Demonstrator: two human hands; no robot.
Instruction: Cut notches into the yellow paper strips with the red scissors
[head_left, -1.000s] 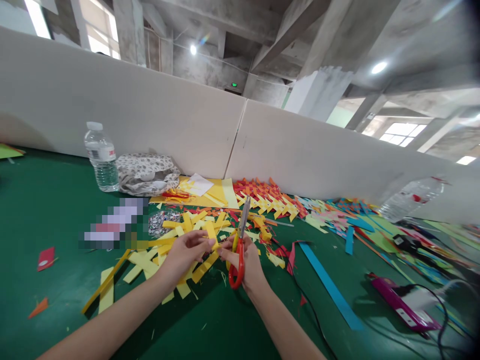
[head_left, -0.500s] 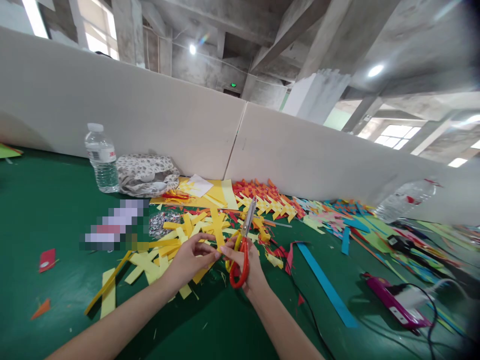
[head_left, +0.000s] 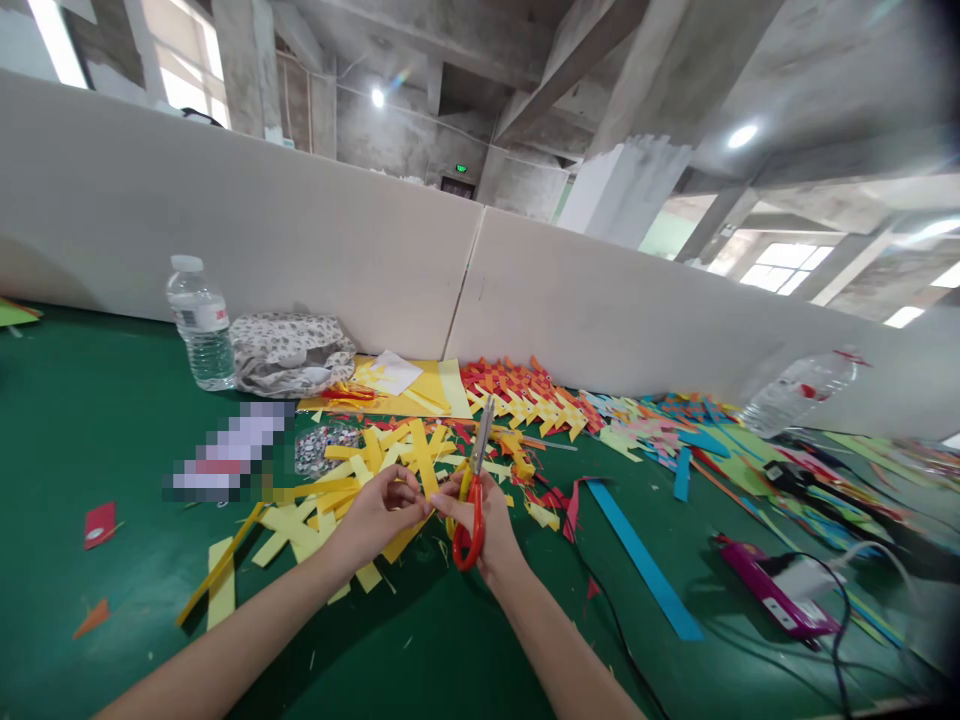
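My left hand (head_left: 384, 515) is closed in a pinch at the lower end of a yellow paper strip (head_left: 422, 458), which stands up between the two hands. Scissors (head_left: 469, 535) with red and yellow handles hang in my right hand (head_left: 491, 530), their metal blades pointing up and away from me. The thumb of this hand also meets the strip's lower end, close to the left fingertips. Beneath and around the left hand lies a loose pile of yellow paper strips (head_left: 300, 535), some of them crossed. The fingers partly hide the strip's lower end.
Behind the pile are woven red and yellow paper pieces (head_left: 525, 392) and a bag of small round bits (head_left: 324, 450). A water bottle (head_left: 201, 325) stands at left. A blue strip (head_left: 645, 560), a black cable and a purple power strip (head_left: 776, 595) lie at right.
The view has shifted slightly. Both hands keep their grip on the strip and scissors, and the scissors look a little more upright and turned.
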